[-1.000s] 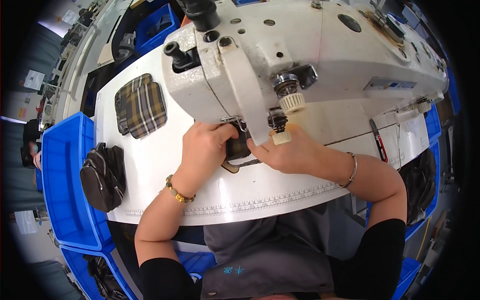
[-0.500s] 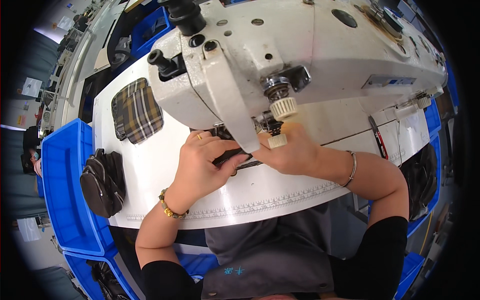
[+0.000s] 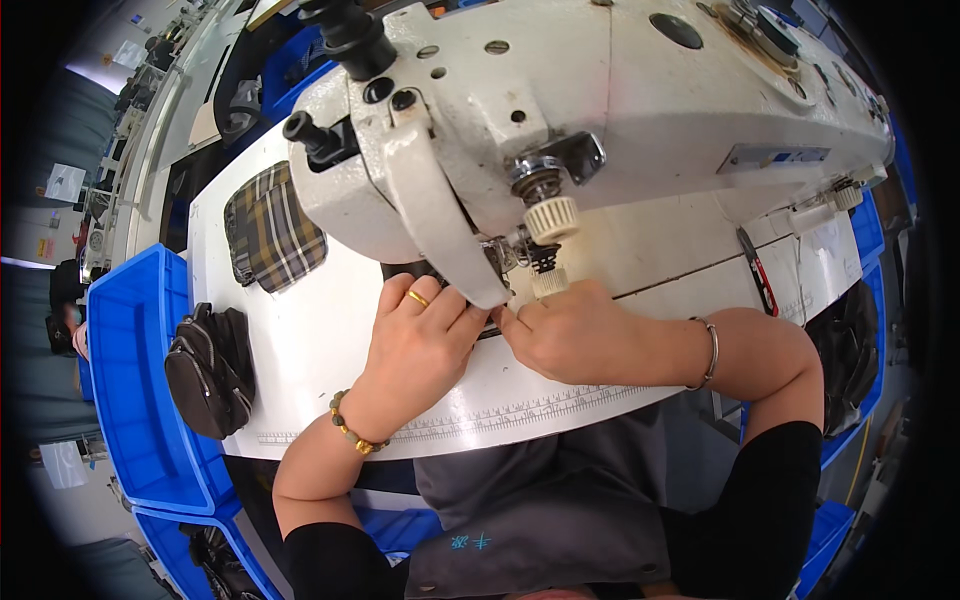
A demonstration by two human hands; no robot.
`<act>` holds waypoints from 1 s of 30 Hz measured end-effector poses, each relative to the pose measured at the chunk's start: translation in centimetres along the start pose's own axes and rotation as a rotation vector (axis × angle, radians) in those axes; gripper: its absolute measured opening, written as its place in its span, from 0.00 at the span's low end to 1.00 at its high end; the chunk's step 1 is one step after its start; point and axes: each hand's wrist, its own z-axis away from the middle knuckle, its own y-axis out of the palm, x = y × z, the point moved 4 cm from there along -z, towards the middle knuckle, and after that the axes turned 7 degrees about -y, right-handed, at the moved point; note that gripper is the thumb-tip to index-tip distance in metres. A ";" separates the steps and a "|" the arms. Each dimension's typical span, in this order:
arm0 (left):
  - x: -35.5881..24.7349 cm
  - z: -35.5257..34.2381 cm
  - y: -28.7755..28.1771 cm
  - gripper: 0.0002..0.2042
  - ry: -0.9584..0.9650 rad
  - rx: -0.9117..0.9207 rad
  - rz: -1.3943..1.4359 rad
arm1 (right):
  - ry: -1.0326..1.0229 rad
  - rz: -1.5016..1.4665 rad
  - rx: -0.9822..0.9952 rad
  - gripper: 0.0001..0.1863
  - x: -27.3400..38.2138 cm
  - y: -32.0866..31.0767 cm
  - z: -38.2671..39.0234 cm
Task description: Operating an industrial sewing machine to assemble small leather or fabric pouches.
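Note:
Both hands work close together at the needle area of a white sewing machine [image 3: 560, 90]. My left hand [image 3: 415, 335], with a ring on one finger, has its fingers bent over a black fabric piece [image 3: 489, 331]. On the other side of the curved white lever, my right hand [image 3: 570, 335] pinches the same piece with thumb and forefinger. Most of the fabric is covered by the hands and the machine head; a dark part shows behind the left knuckles. The needle itself is hidden.
A folded plaid cloth [image 3: 275, 228] lies at the left of the white table [image 3: 310, 370]. Near it, a small black backpack [image 3: 210, 370] stands by a blue bin [image 3: 140, 350]. A red-and-black cutter [image 3: 758, 272] lies to the right. A printed ruler runs along the front edge.
My left hand has turned knuckles-up, its thumb now tucked out of sight. My right hand has shifted slightly down and left, and less of the black fabric shows.

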 end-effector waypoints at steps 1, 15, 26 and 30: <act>-0.2 0.0 -0.1 0.12 0.003 -0.012 -0.051 | 0.012 -0.015 0.068 0.04 0.0 0.1 0.0; -0.3 -0.6 0.6 0.15 0.054 0.016 -0.069 | 0.025 -0.066 0.066 0.03 -0.3 0.7 0.0; 1.0 -1.6 1.6 0.14 -0.087 0.022 -0.009 | 0.086 0.056 0.141 0.05 -2.5 1.4 -0.5; 1.3 -1.5 0.7 0.14 -0.108 0.048 0.069 | 0.072 0.007 0.097 0.06 -2.5 1.2 -0.6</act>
